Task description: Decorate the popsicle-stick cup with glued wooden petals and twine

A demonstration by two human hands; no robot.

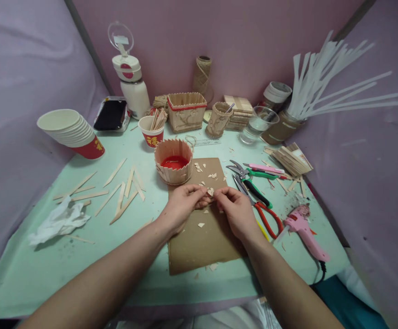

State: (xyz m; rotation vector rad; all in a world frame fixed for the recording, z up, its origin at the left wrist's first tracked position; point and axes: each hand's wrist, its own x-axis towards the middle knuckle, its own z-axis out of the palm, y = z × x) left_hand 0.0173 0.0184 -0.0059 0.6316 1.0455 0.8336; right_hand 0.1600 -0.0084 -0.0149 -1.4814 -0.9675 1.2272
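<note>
Down at the near edge, a brown cardboard sheet (202,253) lies on the table, with small wood scraps (201,225) dotted over it. And here's the action, right above its middle: left hand (187,203) and right hand (235,208) nearly meet, fingertips just beside each other. The left thumb and forefinger are closed in a pinch, a pale wood chip (210,192) at their tips, over the sheet. The right thumb and forefinger are drawn close together too, right beside the chip; whether they grip it as well, I cannot tell.

Out on the right, a pink glue gun (305,230) lies on its side, with red-handled pliers (270,219) and green-handled shears (258,174) nearer the hands. On the left, crumpled tissue (60,219) and scattered wooden sticks (129,183). Just beyond the left hand stands a round wooden basket (173,176), red inside, at the sheet's far left corner. Farther still, a rectangular basket (187,119) with a red band, and behind it a twine spool (202,75) against the far wall.
</note>
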